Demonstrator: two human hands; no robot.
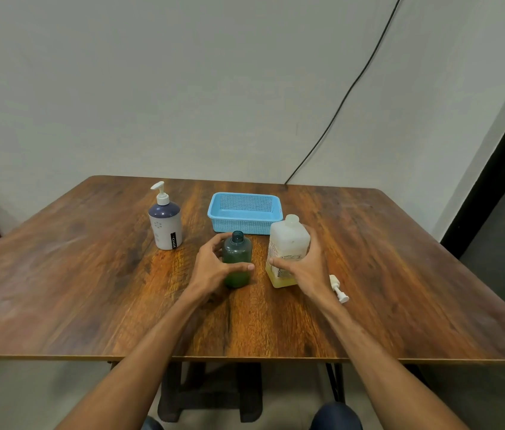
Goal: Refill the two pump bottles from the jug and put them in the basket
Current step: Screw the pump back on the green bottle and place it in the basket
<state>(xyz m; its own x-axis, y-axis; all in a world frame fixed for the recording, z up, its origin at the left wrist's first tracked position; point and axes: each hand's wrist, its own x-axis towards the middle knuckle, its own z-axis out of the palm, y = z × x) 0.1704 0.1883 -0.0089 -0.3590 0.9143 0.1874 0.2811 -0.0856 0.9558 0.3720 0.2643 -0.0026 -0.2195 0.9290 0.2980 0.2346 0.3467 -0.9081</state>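
A small green bottle [237, 254] stands upright mid-table with its neck uncapped. My left hand [214, 265] grips it from the left, thumb across its front. Just to its right stands the translucent jug [287, 246] with yellowish liquid low inside and no cap on. My right hand [305, 268] holds the jug from the right, thumb on its front. A white pump head [339, 289] lies on the table behind my right wrist. A white and navy pump bottle [166, 223], pump fitted, stands to the left. The blue basket [244, 225] sits empty behind the green bottle.
The wooden table [90, 290] ends at a front edge near my elbows. A black cable [338, 107] runs down the wall to the table's back edge. A dark door frame [493, 169] is at the right.
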